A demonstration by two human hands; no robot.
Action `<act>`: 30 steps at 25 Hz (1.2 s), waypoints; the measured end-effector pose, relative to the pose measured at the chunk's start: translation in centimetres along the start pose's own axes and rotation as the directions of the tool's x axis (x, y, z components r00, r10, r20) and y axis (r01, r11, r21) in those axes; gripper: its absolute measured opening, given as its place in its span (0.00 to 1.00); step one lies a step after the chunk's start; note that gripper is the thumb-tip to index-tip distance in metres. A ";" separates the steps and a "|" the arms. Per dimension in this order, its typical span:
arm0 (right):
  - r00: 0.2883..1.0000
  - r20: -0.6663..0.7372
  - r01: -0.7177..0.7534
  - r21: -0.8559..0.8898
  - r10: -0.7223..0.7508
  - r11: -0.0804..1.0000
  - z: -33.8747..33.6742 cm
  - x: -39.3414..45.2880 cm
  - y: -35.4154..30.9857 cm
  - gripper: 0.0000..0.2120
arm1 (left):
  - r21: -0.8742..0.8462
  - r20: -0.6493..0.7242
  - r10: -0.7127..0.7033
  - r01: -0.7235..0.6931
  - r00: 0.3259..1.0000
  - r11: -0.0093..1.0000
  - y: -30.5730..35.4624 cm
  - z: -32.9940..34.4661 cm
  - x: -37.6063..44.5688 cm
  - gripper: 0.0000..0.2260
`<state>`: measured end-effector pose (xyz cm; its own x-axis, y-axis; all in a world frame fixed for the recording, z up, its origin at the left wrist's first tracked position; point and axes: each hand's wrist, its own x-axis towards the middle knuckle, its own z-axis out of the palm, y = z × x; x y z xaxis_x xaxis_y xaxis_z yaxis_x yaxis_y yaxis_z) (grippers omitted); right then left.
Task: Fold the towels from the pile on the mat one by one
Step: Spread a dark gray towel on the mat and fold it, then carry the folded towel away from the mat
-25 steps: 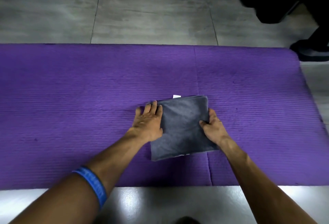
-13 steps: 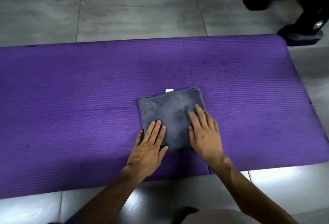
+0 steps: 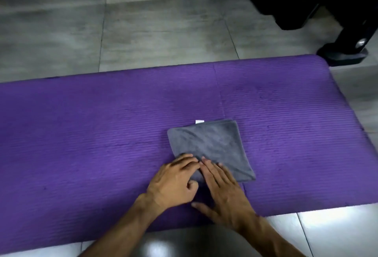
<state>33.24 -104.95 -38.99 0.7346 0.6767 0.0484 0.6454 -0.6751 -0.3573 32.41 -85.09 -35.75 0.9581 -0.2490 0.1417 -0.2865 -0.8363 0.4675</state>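
A folded square of grey plush towel lies flat on the purple ribbed foam mat, with a small white tag peeking out at its far edge. Both hands sit at the towel's near-left corner. The left hand has its fingers curled over that corner with the thumb tucked beneath, so it appears to be pinching the cloth there, though the exact contact is hidden under the knuckles. The right hand lies just beside it, touching it at the fingertips, flat and spread with straight fingers pressing on the towel's near edge and the mat. Most of the towel stretches away beyond the fingers and off to the right of the right hand, held by nothing. That is where trouble could start: if the left hand lifts or drags its corner while only this one spot is pinned, the stacked layers could slide against each other and fan out, undoing the fold; the plush pile looks soft and likely to shift. The ribbed mat may also grip the bottom layer, so a sideways pull could skew the square or raise a crease. With both hands crowded at one corner, the far edge near the tag could flip open unnoticed. No pile of further towels shows within view, so where the next one lies cannot be told.
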 end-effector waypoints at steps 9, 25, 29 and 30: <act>0.975 -0.154 -0.058 0.527 0.162 0.848 -10.9 13.6 -1.9 0.09 | -0.269 0.166 0.013 0.033 0.986 0.962 -4.9 -15.6 10.0 0.25; 0.868 -0.483 0.131 0.443 0.112 0.887 -52.1 26.8 -17.8 0.05 | -0.498 -0.096 -0.076 0.018 0.993 0.867 8.8 -56.7 22.8 0.24; 0.840 -0.482 0.080 0.562 0.248 0.823 -65.9 24.3 -21.7 0.09 | -0.637 0.012 0.026 -0.013 1.000 0.771 18.8 -68.0 25.3 0.15; 0.837 -0.475 0.084 0.602 0.271 0.794 -69.3 23.5 -22.9 0.10 | -0.661 0.021 0.042 -0.018 0.999 0.750 21.2 -70.6 25.4 0.15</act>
<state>50.24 -93.90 35.01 0.8895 0.2440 0.3862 0.4482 -0.3026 -0.8411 50.55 -74.64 39.39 0.9449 -0.2943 0.1431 -0.2335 -0.3001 0.9249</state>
